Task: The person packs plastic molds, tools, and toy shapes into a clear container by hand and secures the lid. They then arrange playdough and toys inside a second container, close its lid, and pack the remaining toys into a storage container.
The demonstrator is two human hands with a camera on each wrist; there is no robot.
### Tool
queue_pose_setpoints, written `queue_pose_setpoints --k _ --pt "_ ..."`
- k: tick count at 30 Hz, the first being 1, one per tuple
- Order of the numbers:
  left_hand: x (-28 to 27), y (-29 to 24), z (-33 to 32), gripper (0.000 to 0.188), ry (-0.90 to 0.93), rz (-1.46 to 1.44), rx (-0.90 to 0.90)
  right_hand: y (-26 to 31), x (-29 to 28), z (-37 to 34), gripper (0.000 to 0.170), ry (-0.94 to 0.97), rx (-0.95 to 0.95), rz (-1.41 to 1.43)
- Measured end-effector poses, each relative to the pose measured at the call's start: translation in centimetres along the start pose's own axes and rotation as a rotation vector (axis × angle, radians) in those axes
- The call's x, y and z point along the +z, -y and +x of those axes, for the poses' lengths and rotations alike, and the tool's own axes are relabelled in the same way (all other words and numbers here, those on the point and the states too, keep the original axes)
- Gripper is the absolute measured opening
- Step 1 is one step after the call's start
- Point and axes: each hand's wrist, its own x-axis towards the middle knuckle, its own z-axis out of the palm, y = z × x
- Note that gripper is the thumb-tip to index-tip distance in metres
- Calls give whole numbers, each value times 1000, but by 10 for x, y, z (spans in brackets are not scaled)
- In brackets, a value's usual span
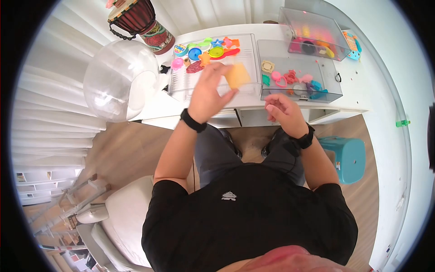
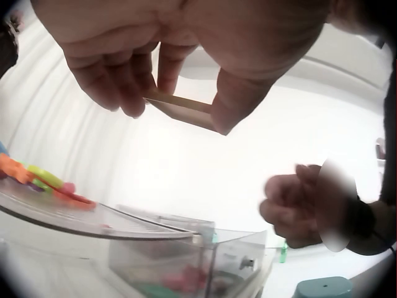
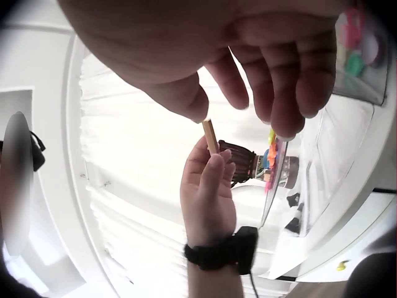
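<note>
In the head view the left hand (image 1: 210, 93) pinches a flat, square, pale yellow piece (image 1: 238, 76) by its edges, above the clear tray (image 1: 181, 86). Seen edge-on in the left wrist view, this thin piece (image 2: 186, 112) sits between thumb and fingers. The right hand (image 1: 287, 117) is raised apart from it, near the front of the clear bin (image 1: 297, 96), with fingers loosely bent and nothing visible in them. From the right wrist, the left hand (image 3: 209, 198) shows upright with the piece (image 3: 211, 136) between its fingertips.
Colourful moulds and a blue lid (image 1: 195, 54) lie on the tray; more moulds fill the bin. A second clear box (image 1: 312, 34) stands behind. A drum (image 1: 156, 36) and a transparent globe (image 1: 120, 81) are at the left, a teal stool (image 1: 353, 161) below right.
</note>
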Motion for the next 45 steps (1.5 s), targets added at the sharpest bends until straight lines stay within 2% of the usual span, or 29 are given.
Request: queue_pose_setpoints --k 1,3,8,10,14,16,18,20,22,23,25,26,28,30,31,32,33,35,39,41,45 --pt "4 -10 -4 62 1 -3 0 5 5 1 25 -3 2 0" --pt "11 -25 -11 65 121 -124 53 15 16 5 27 -13 -70 263" --pt "27 -48 -25 68 146 -103 73 19 22 10 24 -22 -42 240" --pt "29 -51 -28 68 117 -154 -30 20 18 14 23 -27 -20 221" --pt "28 -53 -38 66 52 -220 -80 26 -10 39 23 -159 -75 88" --pt "25 -49 -45 57 168 -212 -48 25 -38 62 24 -231 -93 50" --pt "25 -48 -52 50 231 -247 -50 20 -71 93 26 -342 -57 -142" --pt "28 -46 -62 43 291 -282 -51 29 -93 120 26 -383 -43 -400" --pt "33 -45 -73 34 409 -273 -77 26 -114 150 23 -398 77 -593" --pt "33 -46 -75 34 405 -273 -75 22 -123 163 23 -398 74 -596" --pt "34 -48 -77 31 464 -281 -59 7 -141 190 23 -311 296 -773" --pt "36 -48 -77 31 460 -280 -58 -7 -152 204 23 -310 293 -775" --pt "38 -46 -78 28 406 -301 24 -41 -176 232 22 -75 159 -1361" --pt "39 -44 -80 28 401 -296 18 -74 -194 254 22 -63 124 -1383" --pt "39 -44 -82 28 398 -292 12 -87 -200 266 21 -26 201 -1451" --pt "38 -44 -82 28 395 -289 11 -89 -199 271 20 12 280 -1517" --pt "37 -45 -83 28 398 -297 -2 -92 -200 273 20 15 278 -1518" --pt "37 -45 -85 27 401 -304 -18 -93 -193 268 20 -113 306 -1417" --pt "39 -43 -90 26 392 -289 -19 -80 -182 259 19 -3 373 -1468" --pt "39 -42 -90 26 392 -285 -26 -79 -180 260 28 -24 456 -1447" --pt "36 -40 -85 27 392 -281 -25 -75 -181 253 17 -113 309 -1466"
